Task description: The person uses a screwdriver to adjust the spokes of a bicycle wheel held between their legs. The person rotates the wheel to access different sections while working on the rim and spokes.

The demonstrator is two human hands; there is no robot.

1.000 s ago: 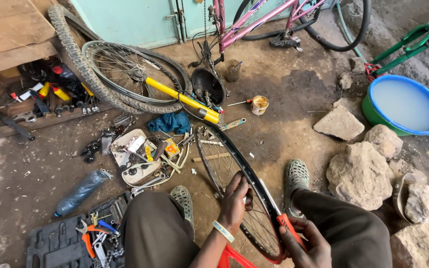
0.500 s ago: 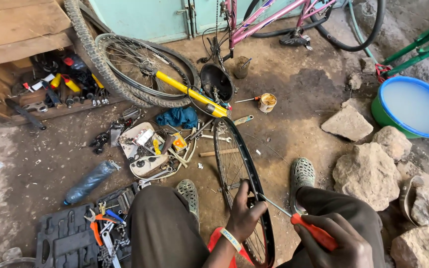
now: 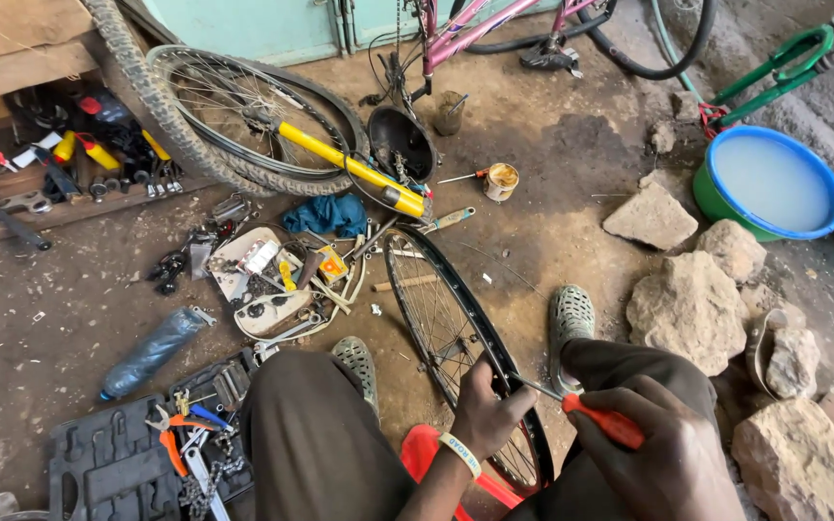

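At lower centre the left hand (image 3: pixel 487 417) gripped the wheel rim (image 3: pixel 456 318); the right hand (image 3: pixel 663 453) closed round a screwdriver (image 3: pixel 586 413), tip at the rim. The rim was bare, no tyre fitted.

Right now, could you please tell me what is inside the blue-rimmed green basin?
The basin holds cloudy, pale water. Whatever lies beneath the surface is hidden.

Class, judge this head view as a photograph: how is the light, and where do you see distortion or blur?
Head view: soft, even daylight, shadows faint; wide-lens bending curves the wooden bench and the edges; the bare wheel rim, left hand and right hand with its red-handled screwdriver look sharp; the water in the blue basin is pale, without harsh glare.
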